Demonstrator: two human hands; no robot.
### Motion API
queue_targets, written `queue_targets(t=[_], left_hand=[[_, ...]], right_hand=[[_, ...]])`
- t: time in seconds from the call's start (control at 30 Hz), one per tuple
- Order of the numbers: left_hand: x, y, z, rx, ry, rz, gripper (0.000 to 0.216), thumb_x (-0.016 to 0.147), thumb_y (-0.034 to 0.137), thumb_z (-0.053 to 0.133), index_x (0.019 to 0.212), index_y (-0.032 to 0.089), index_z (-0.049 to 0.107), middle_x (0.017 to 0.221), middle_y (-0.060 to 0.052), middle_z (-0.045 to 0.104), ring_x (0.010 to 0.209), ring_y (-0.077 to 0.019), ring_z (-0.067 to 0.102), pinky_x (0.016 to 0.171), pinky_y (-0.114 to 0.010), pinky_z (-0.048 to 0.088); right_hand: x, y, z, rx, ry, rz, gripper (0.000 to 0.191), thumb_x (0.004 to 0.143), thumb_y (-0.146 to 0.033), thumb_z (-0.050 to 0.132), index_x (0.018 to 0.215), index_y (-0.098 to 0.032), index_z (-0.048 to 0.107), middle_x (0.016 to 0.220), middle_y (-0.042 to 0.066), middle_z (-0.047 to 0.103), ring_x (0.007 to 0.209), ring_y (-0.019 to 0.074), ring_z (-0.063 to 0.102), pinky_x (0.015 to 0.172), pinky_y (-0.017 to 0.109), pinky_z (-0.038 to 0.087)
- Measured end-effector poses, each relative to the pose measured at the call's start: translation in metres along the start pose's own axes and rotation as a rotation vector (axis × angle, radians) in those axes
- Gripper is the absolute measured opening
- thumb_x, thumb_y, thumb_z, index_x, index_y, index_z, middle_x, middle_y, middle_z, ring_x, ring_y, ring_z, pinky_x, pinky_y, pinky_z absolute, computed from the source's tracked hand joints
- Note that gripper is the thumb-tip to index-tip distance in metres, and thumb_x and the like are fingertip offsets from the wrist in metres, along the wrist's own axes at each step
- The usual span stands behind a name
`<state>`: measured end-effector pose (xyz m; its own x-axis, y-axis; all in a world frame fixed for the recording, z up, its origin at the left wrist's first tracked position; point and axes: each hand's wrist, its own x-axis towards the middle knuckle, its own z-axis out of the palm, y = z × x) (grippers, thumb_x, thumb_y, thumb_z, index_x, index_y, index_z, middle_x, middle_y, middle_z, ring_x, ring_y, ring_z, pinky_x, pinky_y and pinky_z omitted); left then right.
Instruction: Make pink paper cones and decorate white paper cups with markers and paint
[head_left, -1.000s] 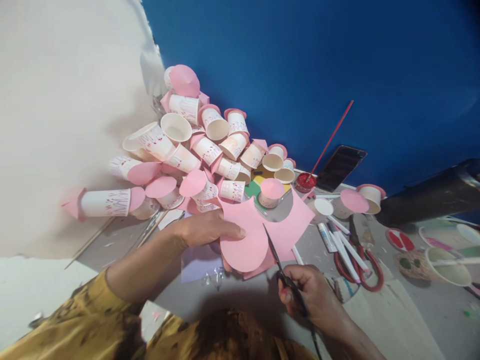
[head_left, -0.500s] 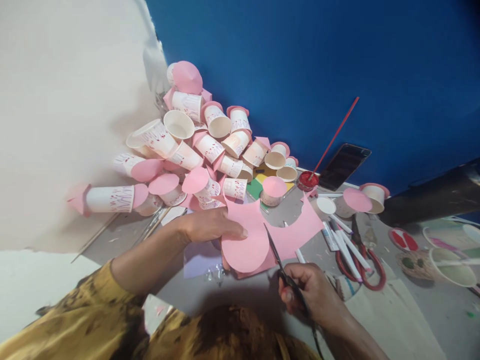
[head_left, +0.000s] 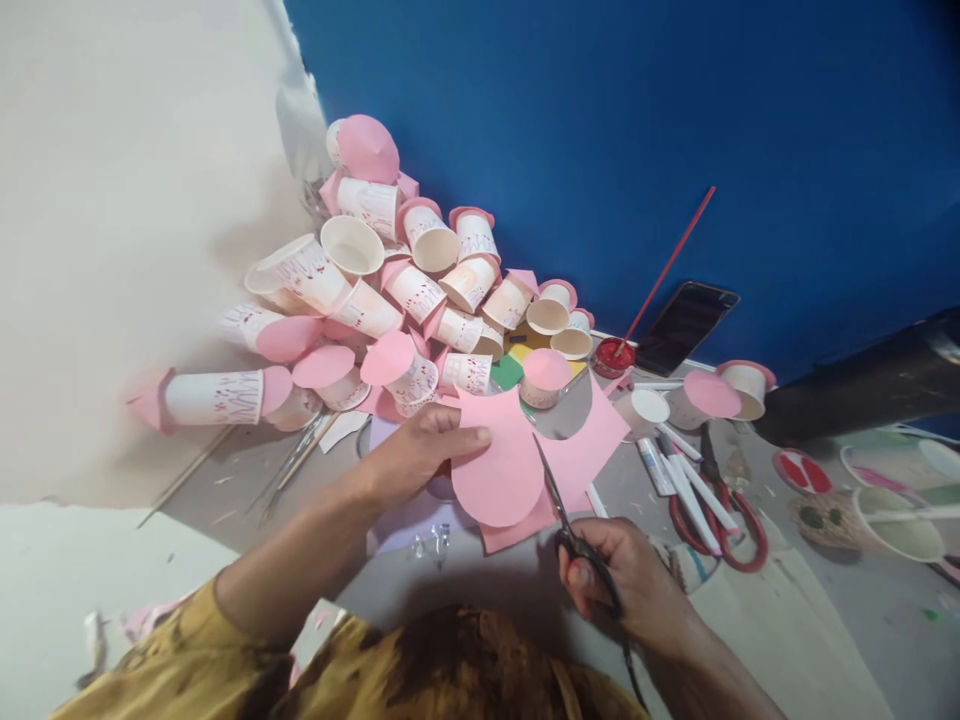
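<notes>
My left hand (head_left: 424, 450) pinches a sheet of pink paper (head_left: 499, 470), thumb on top and fingers hidden underneath. The sheet has a rounded lobe on the left, partly cut free, and a curved bite taken out of its upper right side. In my right hand (head_left: 619, 575) is a pair of black-handled scissors (head_left: 559, 495), fingers in the loops. Its blades lie along the right edge of the rounded lobe and point up and away from me. Beneath the pink paper a piece of lilac paper (head_left: 397, 520) rests on the table.
Behind my hands leans a heap of decorated paper cups (head_left: 367, 205) with pink paper tops. To the right are red-handled scissors (head_left: 724, 510), white markers (head_left: 697, 505), a phone (head_left: 686, 325) and a red pot (head_left: 615, 357) holding a stick. Brushes (head_left: 296, 465) lie at left.
The pink sheet has turned slightly in my left hand, and its lobe sits a little higher and to the right. The scissors stay at the lobe's edge. The whole view has shifted slightly.
</notes>
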<state>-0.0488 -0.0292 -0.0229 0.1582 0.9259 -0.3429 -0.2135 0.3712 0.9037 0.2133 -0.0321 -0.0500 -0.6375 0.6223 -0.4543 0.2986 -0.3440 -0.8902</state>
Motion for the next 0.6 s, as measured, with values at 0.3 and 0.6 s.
queue_targets(t=[0.3,0.6], left_hand=[[-0.005,-0.029,0.033,-0.255,0.162,0.060,0.031,0.070,0.037,0.087,0.083,0.011,0.076,0.074,-0.008,0.075,0.065,-0.0177,0.066,0.063,-0.028,0.051],[-0.006,-0.021,0.028,-0.076,0.200,0.055,0.027,0.074,0.039,0.082,0.076,0.013,0.074,0.073,-0.005,0.073,0.064,-0.0172,0.063,0.060,-0.028,0.048]], right_hand=[[0.001,0.008,0.002,0.055,0.016,-0.033,0.068,0.063,-0.086,0.069,0.066,-0.019,0.058,0.048,-0.002,0.055,0.046,0.0099,0.042,0.049,0.024,0.030],[-0.001,-0.002,0.003,0.015,-0.037,-0.012,0.068,0.064,-0.086,0.068,0.068,-0.019,0.056,0.049,-0.002,0.054,0.046,0.0101,0.042,0.048,0.024,0.029]])
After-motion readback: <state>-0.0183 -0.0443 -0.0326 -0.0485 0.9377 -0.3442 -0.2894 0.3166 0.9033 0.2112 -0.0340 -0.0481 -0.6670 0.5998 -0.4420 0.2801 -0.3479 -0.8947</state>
